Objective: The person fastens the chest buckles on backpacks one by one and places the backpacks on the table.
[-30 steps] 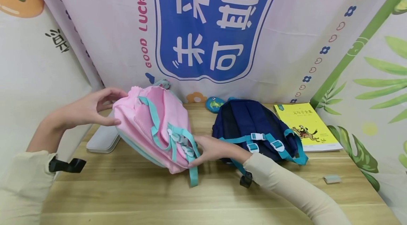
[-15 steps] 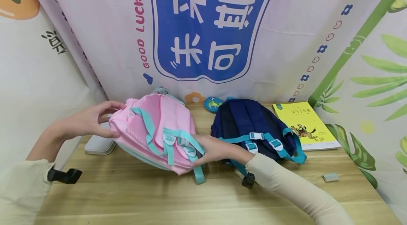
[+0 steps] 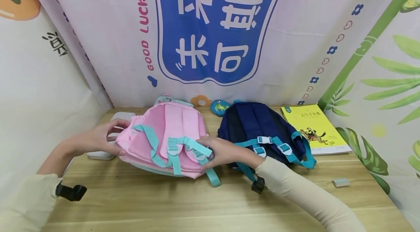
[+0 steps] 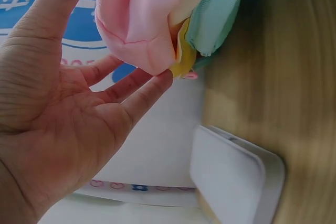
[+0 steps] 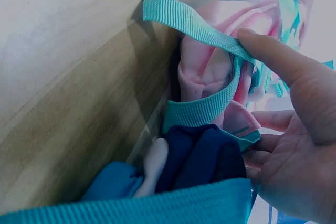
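Currently, wooden table [image 3: 157, 206] is spanning the foreground. Pink backpack [image 3: 182, 121] is facing straps-up over its left half; navy backpack [image 3: 251, 122] is lying beside it. White case [image 4: 226, 177] is lying near. Left hand [image 3: 98, 137] is gripping one pink end, right hand [image 3: 226, 152] the other.

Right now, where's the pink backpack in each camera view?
Head: pink backpack, left of and below centre.
Left wrist: pink backpack, top middle, cut off by the edge.
Right wrist: pink backpack, upper right of centre.
Shared landmark: wooden tabletop.
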Tool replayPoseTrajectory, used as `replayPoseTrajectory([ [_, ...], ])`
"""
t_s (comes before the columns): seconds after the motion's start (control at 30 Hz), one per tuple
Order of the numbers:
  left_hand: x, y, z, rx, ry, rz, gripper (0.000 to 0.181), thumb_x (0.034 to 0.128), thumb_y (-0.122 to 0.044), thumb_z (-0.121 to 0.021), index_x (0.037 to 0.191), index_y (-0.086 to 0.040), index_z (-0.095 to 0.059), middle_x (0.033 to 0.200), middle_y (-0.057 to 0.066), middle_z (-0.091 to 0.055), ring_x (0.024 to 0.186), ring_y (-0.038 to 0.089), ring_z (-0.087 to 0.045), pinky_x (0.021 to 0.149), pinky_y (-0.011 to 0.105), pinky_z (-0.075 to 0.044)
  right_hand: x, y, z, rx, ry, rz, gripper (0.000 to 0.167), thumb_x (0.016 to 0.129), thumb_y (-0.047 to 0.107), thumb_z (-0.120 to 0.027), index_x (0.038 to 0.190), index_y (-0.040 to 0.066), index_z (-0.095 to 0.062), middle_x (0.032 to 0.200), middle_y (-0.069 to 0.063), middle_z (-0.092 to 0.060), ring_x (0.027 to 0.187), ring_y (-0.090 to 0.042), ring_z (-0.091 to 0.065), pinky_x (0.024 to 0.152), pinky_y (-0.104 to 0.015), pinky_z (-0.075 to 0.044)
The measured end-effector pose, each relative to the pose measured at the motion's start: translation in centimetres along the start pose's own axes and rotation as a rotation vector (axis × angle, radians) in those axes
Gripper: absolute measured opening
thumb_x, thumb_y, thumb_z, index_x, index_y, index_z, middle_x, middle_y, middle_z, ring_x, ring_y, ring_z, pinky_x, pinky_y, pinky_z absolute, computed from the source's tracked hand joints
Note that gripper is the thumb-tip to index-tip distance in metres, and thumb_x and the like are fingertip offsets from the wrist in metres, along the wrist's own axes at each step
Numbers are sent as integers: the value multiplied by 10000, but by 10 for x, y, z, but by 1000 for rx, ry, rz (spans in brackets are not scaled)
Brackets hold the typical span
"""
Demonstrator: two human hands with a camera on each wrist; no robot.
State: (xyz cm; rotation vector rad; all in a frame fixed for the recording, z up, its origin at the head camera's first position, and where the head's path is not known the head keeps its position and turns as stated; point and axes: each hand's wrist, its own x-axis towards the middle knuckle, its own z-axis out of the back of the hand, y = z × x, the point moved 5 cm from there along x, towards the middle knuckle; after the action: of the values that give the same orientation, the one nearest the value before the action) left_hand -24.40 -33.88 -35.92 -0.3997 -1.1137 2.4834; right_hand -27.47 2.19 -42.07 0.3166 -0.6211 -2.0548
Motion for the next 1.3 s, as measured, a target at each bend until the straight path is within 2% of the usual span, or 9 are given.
replayPoseTrajectory([
  [0.07,-1,6,-3,0,-3,10,736,821,-125,-828,1421,-35,-411,1440,144,-428,1221,-7,-496,965,129,-478,-1,-1,1,-11,7,-26,863,820,375,-856,1521,77,-452,1544,-70,-500,1403,-203,-491,1142,-377,-444],
  [0.27,-2,18,-12,-29,8,44,757,814,-141,-837,1416,-16,-396,1463,207,-407,1323,312,-471,929,182,-521,-2,-3,5,-57,28,-61,882,818,412,-852,1519,55,-452,1565,-102,-476,1450,-246,-450,1164,-413,-422],
  [0.5,-2,33,-25,-88,41,63,821,782,-141,-869,1425,10,-381,1439,230,-441,1238,99,-513,968,174,-509,-4,-2,9,-52,50,-92,882,820,381,-853,1527,51,-442,1582,-108,-454,1480,-265,-412,1186,-428,-394],
  [0.73,1,48,-37,-135,65,78,890,752,-143,-893,1433,38,-349,1427,240,-447,1276,272,-507,989,159,-498,-5,-3,9,-68,55,-106,875,824,392,-846,1525,56,-446,1572,-87,-471,1463,-241,-434,1182,-410,-400],
  [1.0,1,57,-42,-162,75,82,944,743,-136,-899,1456,57,-310,1449,270,-423,1333,429,-461,975,129,-485,-4,-2,7,-74,62,-98,871,828,399,-843,1521,47,-451,1574,-101,-468,1468,-248,-430,1182,-408,-400],
  [1.13,0,55,-41,-146,77,81,924,750,-139,-894,1455,47,-325,1450,257,-429,1328,405,-470,981,138,-487,-4,-2,7,-81,61,-96,862,831,391,-842,1518,44,-455,1570,-103,-472,1458,-246,-442,1177,-405,-406],
  [1.3,-2,44,-32,-48,51,57,853,778,-177,-880,1443,27,-386,1433,224,-472,1301,386,-502,1021,243,-518,-4,-3,6,-81,60,-99,858,832,392,-839,1518,46,-456,1575,-107,-465,1467,-254,-430,1184,-411,-397],
])
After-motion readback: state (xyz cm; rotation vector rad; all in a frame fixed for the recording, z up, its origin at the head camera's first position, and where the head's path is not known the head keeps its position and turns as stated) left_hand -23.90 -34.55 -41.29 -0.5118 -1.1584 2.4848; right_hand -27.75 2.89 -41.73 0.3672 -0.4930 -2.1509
